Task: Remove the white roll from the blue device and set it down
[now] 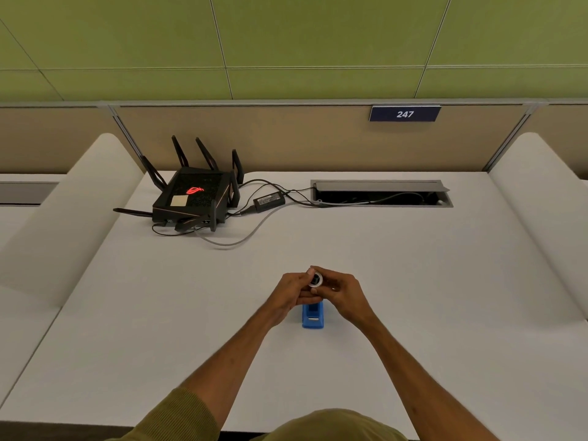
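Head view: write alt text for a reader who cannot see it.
Both hands, left hand and right hand, hold a small round white object above a blue device on a white desk. A black router with antennas sits at the far left beside an open cable hatch.

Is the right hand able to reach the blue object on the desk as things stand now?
Probably yes. The blue object lies on the desk just under both hands, with nothing between. But the right hand and left hand both grip a small round white object, so it is occupied.
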{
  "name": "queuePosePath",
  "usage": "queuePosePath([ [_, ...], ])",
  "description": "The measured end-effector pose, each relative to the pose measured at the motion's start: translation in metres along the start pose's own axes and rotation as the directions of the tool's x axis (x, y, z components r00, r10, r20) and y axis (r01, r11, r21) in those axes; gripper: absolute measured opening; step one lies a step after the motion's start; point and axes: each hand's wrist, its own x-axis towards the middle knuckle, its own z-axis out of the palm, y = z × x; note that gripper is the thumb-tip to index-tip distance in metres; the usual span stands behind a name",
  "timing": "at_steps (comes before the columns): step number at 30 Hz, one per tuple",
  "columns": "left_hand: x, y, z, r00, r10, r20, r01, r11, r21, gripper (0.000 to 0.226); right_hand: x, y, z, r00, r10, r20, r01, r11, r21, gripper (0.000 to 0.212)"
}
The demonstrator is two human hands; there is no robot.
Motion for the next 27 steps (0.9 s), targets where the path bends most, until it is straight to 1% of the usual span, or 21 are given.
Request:
queuePosePath([
  [4,0.001,0.0,0.0,1.0,-0.002,0.019,0.002,1.0,0.031,0.049,-0.001,0.001,0.0,1.0,0.007,-0.018,-0.007,1.0,0.015,0.044],
  [9,0.003,-0.001,0.005,1.0,-0.007,-0.01,0.008,0.997,0.077,0.05,-0.003,0.002,0.0,0.999,0.02,-0.049,-0.02,1.0,0.004,0.043],
  [13,0.002,-0.002,0.008,1.0,-0.011,-0.026,0.012,0.998,0.069,0.052,-0.004,0.0,-0.001,0.998,0.026,-0.055,-0.026,1.0,0.0,0.043],
  [16,0.002,0.001,0.007,1.0,-0.023,-0.016,0.024,0.995,0.1,0.056,-0.004,-0.002,-0.001,0.998,0.021,-0.058,-0.02,1.0,0.016,0.042],
  [18,0.004,0.006,0.009,0.997,-0.061,-0.044,0.067,0.986,0.151,0.058,-0.003,-0.003,-0.001,0.996,0.016,-0.084,-0.015,1.0,0.005,0.043],
  [19,0.004,0.008,0.01,0.994,-0.058,-0.091,0.075,0.977,0.198,0.059,-0.002,-0.003,-0.001,0.994,0.019,-0.104,-0.02,1.0,-0.005,0.043],
  [20,0.005,0.009,0.011,0.988,-0.017,-0.151,0.058,0.962,0.268,0.058,-0.001,-0.002,-0.001,0.992,0.025,-0.123,-0.027,1.0,-0.015,0.043],
  [22,0.003,0.009,0.01,0.96,0.148,-0.236,-0.026,0.892,0.452,0.052,0.001,-0.002,0.0,0.988,0.028,-0.149,-0.035,0.998,-0.046,0.042],
  [23,0.002,0.008,0.008,0.945,0.222,-0.239,-0.068,0.85,0.523,0.049,0.002,-0.002,0.0,0.987,0.024,-0.157,-0.034,0.998,-0.06,0.04],
  [24,0.001,0.007,0.007,0.939,0.266,-0.219,-0.099,0.817,0.568,0.049,0.002,-0.001,0.0,0.986,0.021,-0.165,-0.032,0.997,-0.067,0.039],
  [27,-0.002,0.005,0.009,0.952,0.276,-0.134,-0.144,0.787,0.599,0.055,0.002,0.0,0.001,0.98,0.02,-0.196,-0.035,0.997,-0.07,0.039],
])
